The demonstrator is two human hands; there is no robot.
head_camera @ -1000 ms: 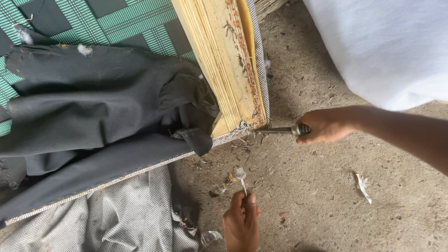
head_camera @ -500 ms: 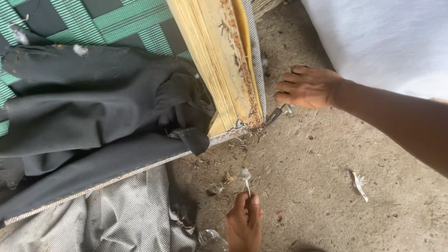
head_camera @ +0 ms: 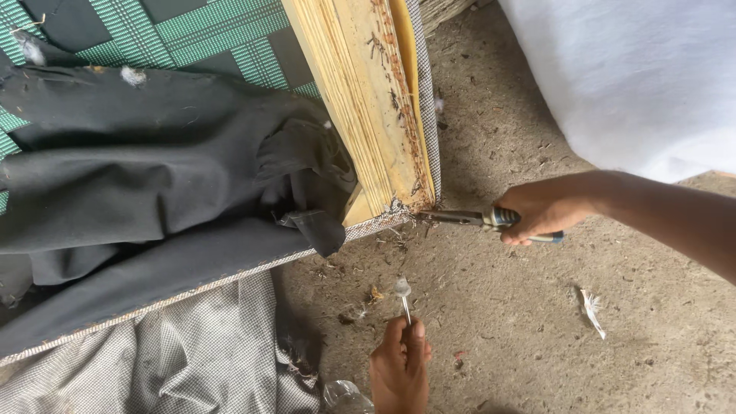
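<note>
My right hand [head_camera: 540, 212] grips the blue-handled pliers [head_camera: 475, 219], whose jaws bite at the lower corner of the bare wooden frame [head_camera: 368, 100] where the grey checked fabric edge [head_camera: 428, 92] is fastened. My left hand [head_camera: 400, 368] at the bottom holds a thin metal tool [head_camera: 403, 297] pointing up, its tip above the floor and apart from the frame. Loose black cloth [head_camera: 153, 176] hangs off the frame to the left.
Green checked upholstery [head_camera: 222, 31] shows at top left. Grey checked fabric [head_camera: 184, 360] lies bunched at lower left. A white sheet of material [head_camera: 629, 77] fills the top right. Dirt floor [head_camera: 506, 322] holds scraps, a white feather [head_camera: 593, 310] and a clear plastic bottle [head_camera: 345, 397].
My right hand lifted up beside the frame half a second ago, then came back down with the pliers at the frame's corner. The left hand stayed nearly still.
</note>
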